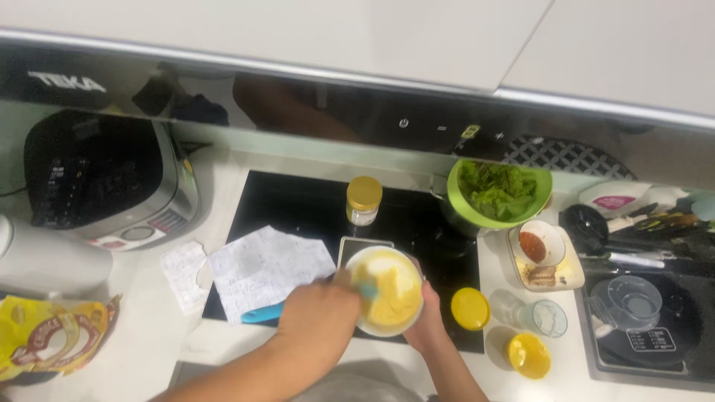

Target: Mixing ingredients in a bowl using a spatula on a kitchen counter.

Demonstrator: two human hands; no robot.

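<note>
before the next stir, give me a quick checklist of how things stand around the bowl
1. Left hand holds the blue-handled spatula: ok.
2. Right hand steadies the white bowl of yellow batter: ok.
3. Bowl sits squarely on the small scale: cannot tell.
4. Handwritten paper sheet lies on the black cooktop: not ok.
5. Yellow-lidded glass jar is upright, clear of the bowl: ok.
6. Loose yellow lid is apart from the bowl: ok.

Yellow batter (389, 292), blue spatula (262, 313), green colander (497, 217)
</note>
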